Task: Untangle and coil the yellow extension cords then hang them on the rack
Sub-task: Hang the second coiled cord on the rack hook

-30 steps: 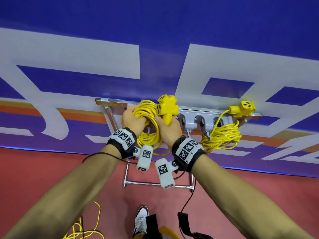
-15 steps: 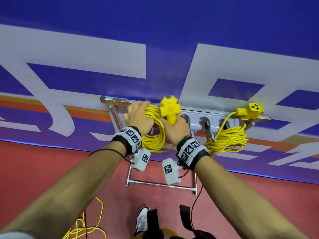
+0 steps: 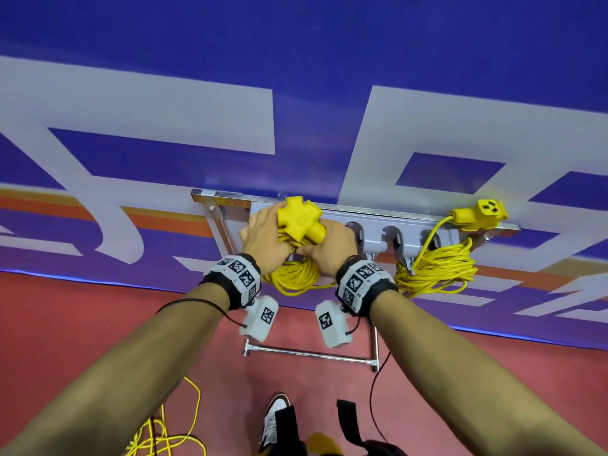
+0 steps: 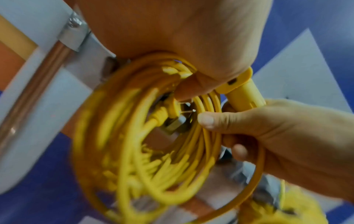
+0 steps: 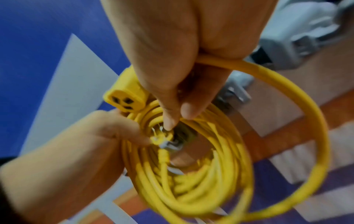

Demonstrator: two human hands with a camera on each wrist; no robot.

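Yellow, smooth and round in section, the coiled extension cord (image 3: pixel 294 274) hung as a bundle of many loops in front of the left part of the grey rack (image 3: pixel 388 225), held up by both hands. Its three-way socket block (image 3: pixel 301 222), a chunky cross-shaped piece of yellow plastic, stood above the coil, between the two hands. The left hand (image 3: pixel 265 240) had its fingers curled round the top of the loops, thumb underneath. The right hand (image 3: pixel 330 246) gripped the round stem of the socket block and some cord strands, with its thumb (image 4: pixel 205 120) pressed on the loops. In the wrist views, a grey metal hook (image 5: pixel 172 144) of the rack and the cord's plug (image 4: pixel 166 110) showed through the middle of the coil. A second yellow coil (image 3: pixel 437 268) already hung at the right end of the rack, its socket (image 3: pixel 480 215) lying on the top rail. Loose yellow cord (image 3: pixel 167 436) lay on the red floor (image 3: pixel 82 324). Behind stood a blue wall (image 3: pixel 296 44) with white letters.
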